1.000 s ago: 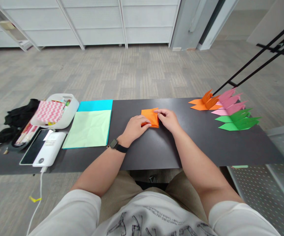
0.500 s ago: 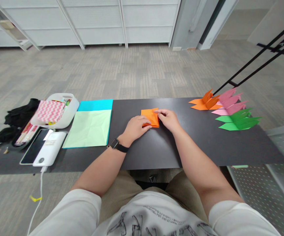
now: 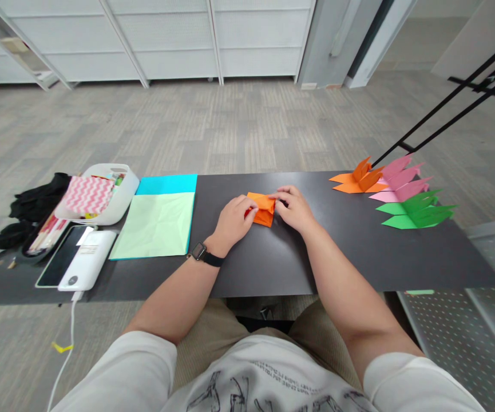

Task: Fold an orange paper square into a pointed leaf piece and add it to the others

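Gripping the orange paper (image 3: 264, 206), left hand (image 3: 233, 220) and right hand (image 3: 295, 209) hide its ends.

Open tabletop (image 3: 273, 263) is left near and right of the orange paper (image 3: 263, 207); the left is occupied by a green sheet (image 3: 155, 224), the far right by folded paper figures (image 3: 402, 191).

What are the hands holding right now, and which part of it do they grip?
The folded orange paper, low over the dark table: the left hand pinches its left side, the right hand its right side.
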A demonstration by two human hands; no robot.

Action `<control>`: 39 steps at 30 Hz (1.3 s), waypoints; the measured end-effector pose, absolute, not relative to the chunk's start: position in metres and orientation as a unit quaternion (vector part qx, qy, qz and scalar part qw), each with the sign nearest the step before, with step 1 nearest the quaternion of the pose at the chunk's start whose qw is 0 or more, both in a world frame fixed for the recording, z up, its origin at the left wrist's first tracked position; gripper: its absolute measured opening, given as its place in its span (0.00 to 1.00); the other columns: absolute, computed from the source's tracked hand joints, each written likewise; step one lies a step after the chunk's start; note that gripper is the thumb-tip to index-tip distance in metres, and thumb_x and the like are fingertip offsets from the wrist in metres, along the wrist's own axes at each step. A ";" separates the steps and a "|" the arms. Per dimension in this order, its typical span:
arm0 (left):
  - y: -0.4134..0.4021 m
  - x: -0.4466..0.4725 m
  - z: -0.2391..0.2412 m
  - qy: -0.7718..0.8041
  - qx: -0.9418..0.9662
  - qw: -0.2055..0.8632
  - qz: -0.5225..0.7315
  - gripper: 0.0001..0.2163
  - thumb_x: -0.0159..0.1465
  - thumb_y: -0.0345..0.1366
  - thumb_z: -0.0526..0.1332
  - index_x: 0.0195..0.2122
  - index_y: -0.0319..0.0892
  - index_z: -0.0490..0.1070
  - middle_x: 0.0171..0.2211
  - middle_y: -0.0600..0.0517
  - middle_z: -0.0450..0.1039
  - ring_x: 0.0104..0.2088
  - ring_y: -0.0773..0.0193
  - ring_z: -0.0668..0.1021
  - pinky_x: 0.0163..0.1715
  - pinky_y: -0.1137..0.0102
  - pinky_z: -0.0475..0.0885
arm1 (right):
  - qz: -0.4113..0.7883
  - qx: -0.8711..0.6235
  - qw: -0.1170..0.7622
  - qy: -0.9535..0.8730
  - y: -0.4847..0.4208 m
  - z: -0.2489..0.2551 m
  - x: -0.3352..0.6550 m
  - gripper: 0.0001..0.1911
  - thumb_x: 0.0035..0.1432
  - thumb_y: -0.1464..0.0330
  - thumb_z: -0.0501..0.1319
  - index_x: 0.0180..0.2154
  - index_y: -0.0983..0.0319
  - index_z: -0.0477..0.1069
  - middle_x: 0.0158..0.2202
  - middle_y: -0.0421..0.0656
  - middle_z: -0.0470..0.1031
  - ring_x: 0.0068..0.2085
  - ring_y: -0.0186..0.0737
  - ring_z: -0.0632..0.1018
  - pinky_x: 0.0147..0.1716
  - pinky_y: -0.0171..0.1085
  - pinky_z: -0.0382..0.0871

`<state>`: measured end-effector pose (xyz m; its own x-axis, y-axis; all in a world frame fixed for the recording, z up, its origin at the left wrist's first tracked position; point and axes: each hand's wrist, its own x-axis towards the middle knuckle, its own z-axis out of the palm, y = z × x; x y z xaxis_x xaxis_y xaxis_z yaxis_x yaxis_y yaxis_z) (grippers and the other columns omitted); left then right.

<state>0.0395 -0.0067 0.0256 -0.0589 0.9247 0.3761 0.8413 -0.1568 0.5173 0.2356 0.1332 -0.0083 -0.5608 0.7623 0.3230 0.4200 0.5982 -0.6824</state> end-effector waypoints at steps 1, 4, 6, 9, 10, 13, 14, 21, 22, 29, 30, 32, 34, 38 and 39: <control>-0.007 0.040 0.026 0.650 0.677 0.060 0.340 0.06 0.74 0.31 0.59 0.41 0.45 0.74 0.43 0.47 0.78 0.44 0.55 0.78 0.50 0.61 0.73 | 0.275 -0.349 0.307 -0.842 0.132 -0.008 0.236 0.16 0.64 0.68 0.62 0.47 0.53 0.86 0.54 0.49 0.76 0.61 0.52 0.77 0.67 0.55 0.68; -0.007 0.039 0.026 0.656 0.662 0.052 0.358 0.05 0.74 0.32 0.57 0.41 0.45 0.72 0.43 0.48 0.77 0.45 0.56 0.78 0.50 0.62 0.73 | 0.285 -0.332 0.298 -0.848 0.129 -0.004 0.235 0.16 0.66 0.66 0.61 0.48 0.53 0.86 0.55 0.48 0.76 0.60 0.52 0.77 0.68 0.55 0.67; -0.006 0.039 0.026 0.655 0.657 0.048 0.369 0.05 0.75 0.32 0.57 0.41 0.45 0.71 0.43 0.48 0.76 0.45 0.55 0.77 0.50 0.62 0.73 | 0.296 -0.318 0.294 -0.851 0.128 0.000 0.235 0.16 0.68 0.65 0.59 0.47 0.54 0.86 0.54 0.48 0.77 0.59 0.51 0.78 0.67 0.55 0.67; -0.006 0.039 0.026 0.655 0.650 0.050 0.382 0.05 0.75 0.32 0.56 0.41 0.45 0.70 0.43 0.47 0.76 0.46 0.55 0.77 0.51 0.62 0.73 | 0.302 -0.306 0.293 -0.854 0.125 0.004 0.235 0.17 0.70 0.64 0.57 0.47 0.54 0.86 0.53 0.48 0.79 0.59 0.50 0.79 0.66 0.54 0.68; -0.006 0.039 0.027 0.656 0.646 0.052 0.387 0.05 0.75 0.32 0.56 0.41 0.45 0.70 0.44 0.47 0.76 0.46 0.55 0.77 0.52 0.61 0.73 | 0.301 -0.302 0.295 -0.855 0.125 0.005 0.235 0.16 0.69 0.64 0.59 0.48 0.54 0.85 0.53 0.48 0.79 0.58 0.50 0.79 0.66 0.54 0.68; -0.007 0.039 0.029 0.653 0.639 0.058 0.403 0.05 0.75 0.31 0.56 0.42 0.45 0.70 0.45 0.47 0.76 0.49 0.55 0.77 0.54 0.61 0.73 | 0.293 -0.288 0.300 -0.861 0.125 0.006 0.235 0.14 0.65 0.65 0.64 0.50 0.54 0.84 0.54 0.48 0.79 0.57 0.50 0.79 0.65 0.53 0.69; -0.007 0.039 0.029 0.647 0.642 0.061 0.407 0.05 0.75 0.31 0.56 0.42 0.45 0.70 0.45 0.47 0.76 0.49 0.55 0.77 0.55 0.61 0.73 | 0.290 -0.285 0.298 -0.864 0.125 0.005 0.235 0.15 0.64 0.66 0.65 0.50 0.54 0.84 0.53 0.47 0.80 0.56 0.50 0.80 0.64 0.52 0.70; -0.008 0.041 0.030 0.595 0.687 0.113 0.402 0.05 0.75 0.34 0.59 0.42 0.46 0.72 0.45 0.48 0.77 0.49 0.57 0.79 0.56 0.61 0.74 | 0.249 -0.300 0.227 -0.892 0.132 -0.008 0.236 0.20 0.59 0.74 0.66 0.50 0.52 0.86 0.45 0.44 0.83 0.49 0.48 0.81 0.56 0.50 0.73; -0.008 0.041 0.030 0.598 0.685 0.116 0.399 0.02 0.74 0.35 0.61 0.43 0.46 0.73 0.46 0.48 0.77 0.49 0.56 0.79 0.55 0.61 0.74 | 0.243 -0.301 0.222 -0.895 0.133 -0.009 0.237 0.20 0.60 0.74 0.66 0.49 0.51 0.87 0.44 0.44 0.83 0.48 0.48 0.81 0.56 0.50 0.73; -0.005 0.036 0.016 0.667 0.672 0.083 0.311 0.13 0.64 0.33 0.71 0.50 0.46 0.78 0.50 0.46 0.78 0.50 0.49 0.79 0.55 0.53 0.73 | 0.236 -0.285 0.231 -0.900 0.133 -0.012 0.238 0.20 0.58 0.75 0.68 0.47 0.49 0.88 0.45 0.44 0.82 0.47 0.49 0.79 0.55 0.49 0.72; -0.005 0.035 0.014 0.672 0.674 0.081 0.297 0.12 0.64 0.33 0.71 0.49 0.46 0.79 0.50 0.46 0.79 0.50 0.48 0.79 0.55 0.52 0.73 | 0.237 -0.284 0.230 -0.900 0.132 -0.012 0.238 0.20 0.57 0.75 0.68 0.47 0.49 0.88 0.45 0.44 0.81 0.48 0.49 0.79 0.55 0.50 0.72; -0.004 0.034 0.011 0.673 0.680 0.081 0.278 0.11 0.63 0.32 0.71 0.47 0.48 0.82 0.50 0.47 0.79 0.49 0.48 0.78 0.54 0.51 0.73 | 0.238 -0.279 0.224 -0.903 0.131 -0.011 0.237 0.20 0.57 0.75 0.68 0.46 0.48 0.88 0.45 0.44 0.81 0.49 0.49 0.78 0.56 0.50 0.71; -0.004 0.033 0.009 0.670 0.685 0.081 0.272 0.10 0.64 0.32 0.70 0.45 0.49 0.84 0.50 0.48 0.80 0.48 0.49 0.78 0.53 0.52 0.72 | 0.233 -0.275 0.216 -0.907 0.130 -0.011 0.237 0.21 0.57 0.76 0.68 0.46 0.48 0.88 0.46 0.44 0.81 0.49 0.49 0.78 0.56 0.50 0.71; -0.003 0.032 0.007 0.684 0.675 0.073 0.269 0.05 0.67 0.34 0.69 0.40 0.49 0.85 0.48 0.48 0.82 0.46 0.50 0.78 0.52 0.52 0.72 | 0.215 -0.272 0.207 -0.915 0.130 -0.009 0.238 0.14 0.62 0.72 0.66 0.42 0.51 0.87 0.46 0.44 0.81 0.49 0.49 0.78 0.56 0.51 0.71; -0.003 0.031 0.008 0.689 0.672 0.071 0.263 0.04 0.68 0.35 0.68 0.39 0.48 0.85 0.47 0.47 0.82 0.45 0.49 0.78 0.51 0.52 0.72 | 0.211 -0.274 0.205 -0.916 0.130 -0.009 0.238 0.12 0.63 0.71 0.66 0.41 0.52 0.87 0.46 0.45 0.81 0.49 0.49 0.78 0.55 0.51 0.71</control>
<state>0.0313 -0.0034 0.0079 -0.0867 0.9631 0.2548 0.8879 -0.0413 0.4582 0.2379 0.1303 -0.0089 -0.7653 0.5888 0.2600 0.4159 0.7606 -0.4984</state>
